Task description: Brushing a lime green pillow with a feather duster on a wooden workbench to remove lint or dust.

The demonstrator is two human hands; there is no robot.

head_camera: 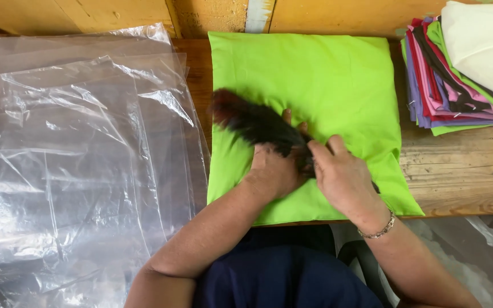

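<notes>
A dark feather tuft (255, 121) is clenched by both hands (275, 168) (340, 174) on the green cushion (338, 74) near the table's (457, 171) front edge — best kept flat, pressed evenly.

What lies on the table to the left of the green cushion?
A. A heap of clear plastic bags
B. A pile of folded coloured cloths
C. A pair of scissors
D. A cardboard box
A: clear plastic bags spread left of the green cushion; the folded cloths lie to its right.
</notes>
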